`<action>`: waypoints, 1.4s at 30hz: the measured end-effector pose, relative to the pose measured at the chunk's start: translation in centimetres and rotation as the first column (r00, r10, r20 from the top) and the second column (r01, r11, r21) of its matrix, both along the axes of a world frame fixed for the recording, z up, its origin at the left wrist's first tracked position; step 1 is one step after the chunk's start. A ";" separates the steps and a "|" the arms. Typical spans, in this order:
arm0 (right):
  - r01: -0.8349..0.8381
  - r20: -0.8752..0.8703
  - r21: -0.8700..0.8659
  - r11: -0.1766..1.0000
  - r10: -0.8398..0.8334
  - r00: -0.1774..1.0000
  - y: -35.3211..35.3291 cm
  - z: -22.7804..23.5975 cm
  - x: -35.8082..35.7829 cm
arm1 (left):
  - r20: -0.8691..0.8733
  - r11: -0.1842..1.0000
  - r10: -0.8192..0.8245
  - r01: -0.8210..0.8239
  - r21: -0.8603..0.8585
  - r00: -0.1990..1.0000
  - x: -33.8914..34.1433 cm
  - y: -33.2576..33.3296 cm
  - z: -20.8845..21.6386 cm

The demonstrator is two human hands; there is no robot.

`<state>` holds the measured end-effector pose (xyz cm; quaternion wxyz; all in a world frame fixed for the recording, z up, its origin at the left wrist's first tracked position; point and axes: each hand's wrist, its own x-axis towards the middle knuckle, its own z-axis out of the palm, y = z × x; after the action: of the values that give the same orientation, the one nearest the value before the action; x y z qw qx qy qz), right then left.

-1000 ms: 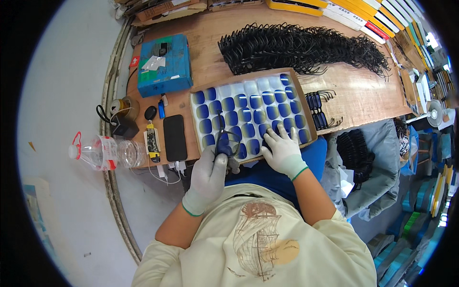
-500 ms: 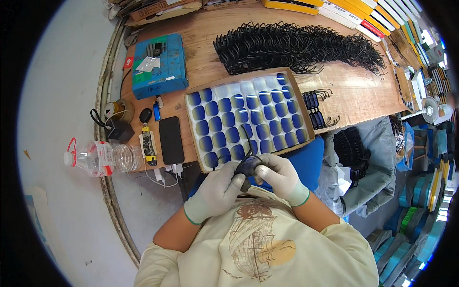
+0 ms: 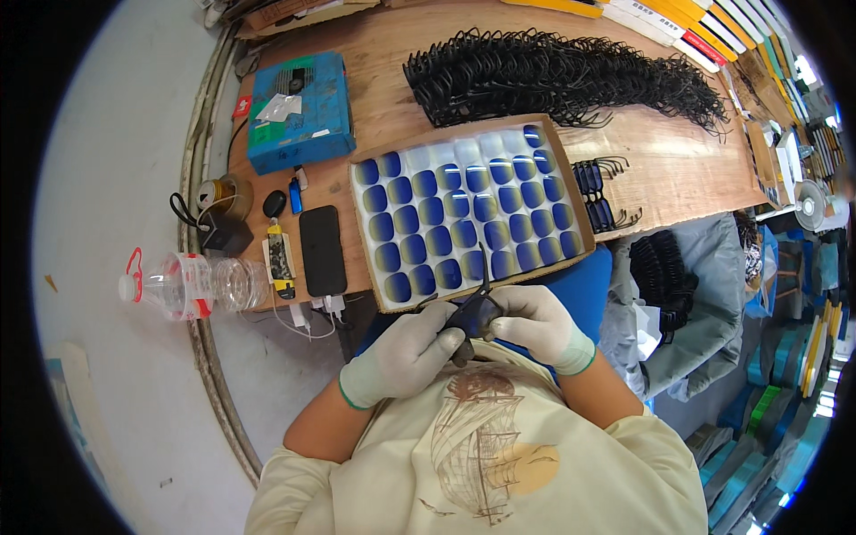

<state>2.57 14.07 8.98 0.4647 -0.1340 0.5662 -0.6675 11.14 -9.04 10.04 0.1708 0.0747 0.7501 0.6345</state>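
Below the lens tray [image 3: 379, 301], both gloved hands now meet at the chest; left hand [image 3: 403, 354] and right hand [image 3: 535, 326] pinch a dark glasses frame [image 3: 473, 314], lifted off the tray a second ago; fitting looks underway.

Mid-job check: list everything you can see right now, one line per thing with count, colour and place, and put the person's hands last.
lens tray: one, brown cardboard, centre of the bench, rows of blue-tinted lenses, a few slots at the far edge empty
pile of frames: many, black, beyond the tray
assembled glasses: a few, dark, right of the tray
blue box: one, far left of the bench
phone: one, black, left of the tray
plastic bottle: one, clear, red cap, lying off the left edge of the bench
glasses frame: one, black, held in both hands near the body
left hand: white glove, gripping the frame
right hand: white glove, gripping the frame
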 end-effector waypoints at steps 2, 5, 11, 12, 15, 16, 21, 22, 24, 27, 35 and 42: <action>-0.042 -0.012 0.012 0.999 0.042 0.999 0.3 -0.2 -0.3 | 0.013 1.000 -0.009 0.009 0.003 1.000 0.0 -0.1 0.4; -0.019 -0.072 -0.024 1.000 0.017 0.997 0.0 0.2 -0.2 | 0.011 1.000 0.005 -0.006 0.008 1.000 0.0 -0.1 0.6; -0.071 -0.113 -0.013 0.997 0.069 0.991 0.0 1.1 -0.9 | 0.057 0.991 0.050 -0.056 0.118 0.997 0.5 0.2 0.5; -0.090 -0.106 -0.010 0.996 0.088 0.990 -0.1 1.5 -1.2 | 0.063 0.988 0.059 -0.068 0.142 0.996 0.6 0.2 0.3; -0.109 -0.241 0.051 0.993 0.118 0.963 -0.1 1.6 -1.9 | 0.093 0.990 0.104 -0.112 0.082 0.990 0.3 0.3 1.8; -0.121 -0.277 0.082 0.989 0.140 0.951 -0.1 1.7 -2.3 | 0.085 0.989 0.133 -0.138 0.047 0.987 0.3 0.4 1.9; -0.016 -0.356 0.089 0.996 0.047 0.933 -1.6 2.4 -2.2 | -0.004 0.961 0.273 -0.273 -0.042 0.962 0.8 0.7 1.8; 0.031 -0.373 0.077 0.997 0.000 0.928 -1.9 2.1 -1.7 | 0.017 0.960 0.278 -0.277 -0.048 0.961 0.8 0.7 1.8; 0.078 -0.316 0.058 0.995 -0.056 0.947 -2.2 1.0 -0.9 | 0.061 0.954 0.296 -0.292 -0.069 0.953 1.0 0.4 1.8; 0.084 -0.448 0.102 0.991 -0.030 0.894 -2.9 -0.4 0.5 | 0.138 0.960 0.268 -0.252 -0.122 0.953 1.8 -0.4 2.3; 0.056 -0.492 0.111 0.992 0.006 0.871 -4.7 -0.5 0.8 | 0.088 0.960 0.194 -0.171 -0.222 0.977 2.3 -2.6 2.9; 0.112 -0.666 0.086 0.990 -0.026 0.745 -4.0 2.8 -1.4 | -0.033 0.941 0.332 -0.333 -0.065 0.943 1.2 0.1 0.2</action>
<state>1.12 10.08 11.82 0.2156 -0.3131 0.7378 -0.5578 12.35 -8.97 10.25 0.0558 -0.0522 0.7753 0.6269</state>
